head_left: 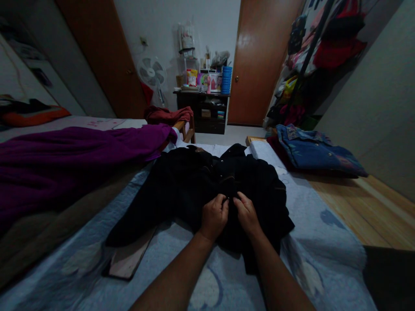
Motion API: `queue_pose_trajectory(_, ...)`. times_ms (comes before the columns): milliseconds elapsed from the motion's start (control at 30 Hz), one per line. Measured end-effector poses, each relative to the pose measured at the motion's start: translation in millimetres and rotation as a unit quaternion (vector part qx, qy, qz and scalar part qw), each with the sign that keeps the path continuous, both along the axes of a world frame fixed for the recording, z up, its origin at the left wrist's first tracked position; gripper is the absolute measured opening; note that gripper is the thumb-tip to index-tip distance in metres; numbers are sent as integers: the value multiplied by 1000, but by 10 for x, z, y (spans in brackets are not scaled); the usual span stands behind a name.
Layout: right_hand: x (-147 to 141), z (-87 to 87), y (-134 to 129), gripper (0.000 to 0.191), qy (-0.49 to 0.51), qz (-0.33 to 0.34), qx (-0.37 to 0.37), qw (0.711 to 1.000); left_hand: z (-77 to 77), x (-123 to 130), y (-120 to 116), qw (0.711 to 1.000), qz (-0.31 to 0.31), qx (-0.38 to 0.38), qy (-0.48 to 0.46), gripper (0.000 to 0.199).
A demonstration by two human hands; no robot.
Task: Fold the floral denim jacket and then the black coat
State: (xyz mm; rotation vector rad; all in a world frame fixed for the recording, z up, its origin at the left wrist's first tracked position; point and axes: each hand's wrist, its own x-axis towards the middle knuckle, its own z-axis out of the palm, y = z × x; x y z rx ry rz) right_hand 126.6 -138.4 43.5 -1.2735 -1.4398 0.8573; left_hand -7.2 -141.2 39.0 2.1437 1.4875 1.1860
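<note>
A black button-up jacket (194, 190) lies spread on the bed, its collar toward the far side and one sleeve stretched out to the left. Both of my hands are at its front placket, a short gap apart, with a small shiny button between them. My left hand (214, 217) pinches the black cloth just left of the button. Opposite it, my right hand (246, 212) has thumb and fingers closed on the edge to the right. The fingertips partly hide the cloth they grip.
A pale blue patterned bedsheet (207, 289) lies under the jacket. A flat dark-edged object (129, 259) pokes out below the left sleeve. Purple cloth (81, 151) covers the left side. A folded denim garment (317, 149) rests at right, by a wooden surface (363, 207).
</note>
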Motion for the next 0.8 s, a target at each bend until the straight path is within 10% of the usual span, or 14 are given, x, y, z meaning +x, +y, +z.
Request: queue_pose_trajectory(800, -66, 90, -62, 29, -127, -45, 30, 990, 66, -56, 45, 983, -93, -44, -150, 22)
